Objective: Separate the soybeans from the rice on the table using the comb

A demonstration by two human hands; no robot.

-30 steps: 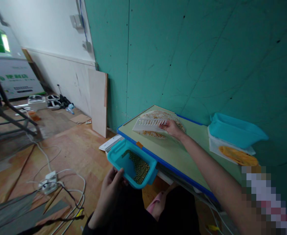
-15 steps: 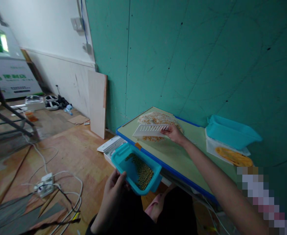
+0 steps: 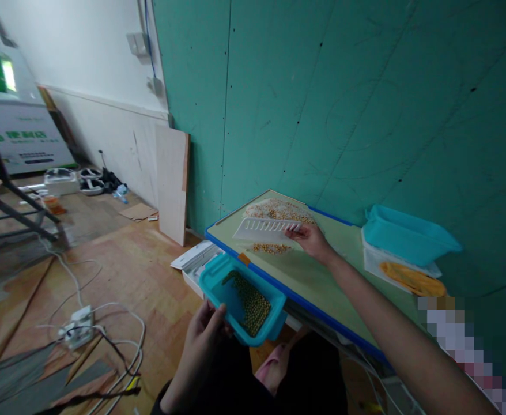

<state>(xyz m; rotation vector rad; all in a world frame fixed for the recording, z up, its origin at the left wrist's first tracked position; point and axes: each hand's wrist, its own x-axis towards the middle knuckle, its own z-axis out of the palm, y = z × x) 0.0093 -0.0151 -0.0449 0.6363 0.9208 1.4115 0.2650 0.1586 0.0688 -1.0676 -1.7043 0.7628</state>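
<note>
My left hand (image 3: 208, 325) grips the near rim of a turquoise plastic bin (image 3: 221, 271), held at the table's front edge. Dried beans (image 3: 253, 308), greenish-yellow and round, lie in its right part. Over the table, my right hand (image 3: 307, 236) is closed on the right end of a white slotted plastic strip (image 3: 257, 229). Behind the strip spreads a heap of mixed yellow beans and pale grains (image 3: 285, 210). A smaller row of beans (image 3: 270, 248) lies on the table in front of the strip.
The green tabletop (image 3: 343, 276) has a blue edge and stands against a green wall. At its right end are a second turquoise bin (image 3: 408, 233) and an orange-yellow item (image 3: 412, 278). A power strip (image 3: 79, 327) with cables lies on the floor at left.
The beans in front of the strip have thinned into a narrower row and lie a little nearer the table's front edge. The strip and both hands have barely shifted.
</note>
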